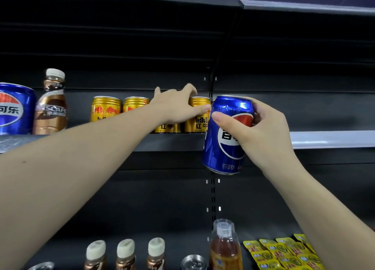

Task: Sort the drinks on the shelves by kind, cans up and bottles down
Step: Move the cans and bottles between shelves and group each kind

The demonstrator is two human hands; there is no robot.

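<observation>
While the right hand grips a blue Pepsi can, tilted and held in the air just in front of the upper shelf, the left hand reaches onto that shelf and closes around a gold Red Bull can, which it mostly covers. Touching its fingertips on the far side stands another Red Bull can, right beside the held Pepsi; two more Red Bull cans stand behind the left forearm, their lower halves hidden. Farther out beyond that arm a brown Nescafé bottle stands next to a second Pepsi can, cut off by the frame edge. Below both hands, on the lower shelf, three Nescafé bottle tops, a can top and a clear tea bottle show only partly; yellow packets lie under the right forearm.
</observation>
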